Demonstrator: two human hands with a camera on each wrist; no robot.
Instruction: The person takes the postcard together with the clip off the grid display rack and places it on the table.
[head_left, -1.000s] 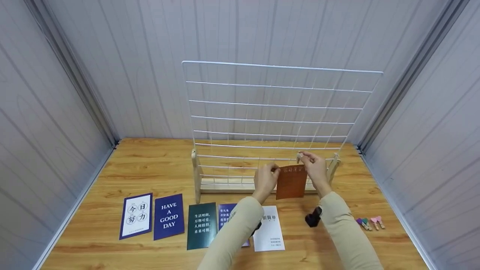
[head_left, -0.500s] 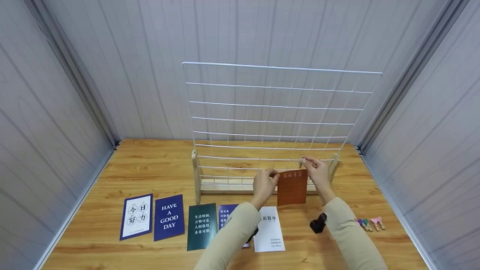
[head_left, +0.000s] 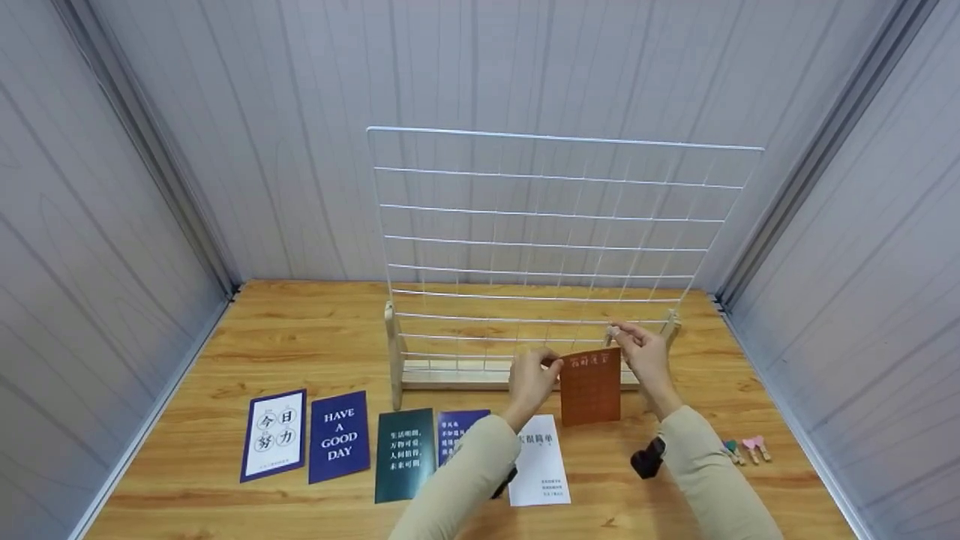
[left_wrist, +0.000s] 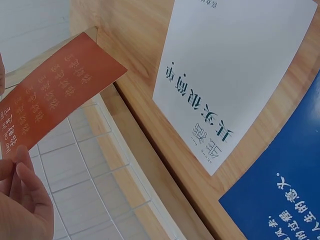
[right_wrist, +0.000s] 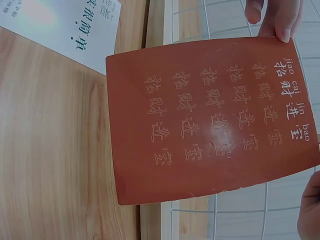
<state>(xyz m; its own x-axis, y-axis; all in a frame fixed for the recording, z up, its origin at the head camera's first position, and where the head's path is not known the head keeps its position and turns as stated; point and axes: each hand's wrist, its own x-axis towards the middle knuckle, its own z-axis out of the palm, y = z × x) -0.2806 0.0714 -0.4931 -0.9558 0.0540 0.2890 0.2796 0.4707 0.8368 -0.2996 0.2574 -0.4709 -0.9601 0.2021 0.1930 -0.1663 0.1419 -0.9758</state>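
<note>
Against the lower right part of the white wire grid (head_left: 555, 240), both hands hold one orange-brown card (head_left: 590, 386) upright. The left hand (head_left: 531, 379) pinches the card's upper left corner between thumb and fingertips; its remaining fingers are curled. The right hand (head_left: 646, 358) is closed at the card's upper right corner, thumb and forefinger pressed together just above the card's top edge. A small pale object appears to sit between those fingertips, but it is too small to identify. In the right wrist view the card (right_wrist: 212, 117) fills most of the frame, its printed face carrying rows of light characters, with fingertips (right_wrist: 272, 17) of the other hand on one edge. In the left wrist view the left hand (left_wrist: 20, 200) grips one end of the card (left_wrist: 52, 92) over the grid wires.

The grid stands in a wooden base (head_left: 450, 375) on the wooden table (head_left: 225, 352). The card hangs in front of the base rail, clear of the table surface.

Flat on the table near the front edge lie a white-and-blue card (head_left: 274, 435), a blue card reading HAVE A GOOD DAY (head_left: 339, 436), a dark green card (head_left: 405, 454), a second blue card (head_left: 457, 431) partly under the left sleeve, and a white card (head_left: 540, 469). Small coloured clips (head_left: 748, 448) lie to the right of the right forearm.
</note>
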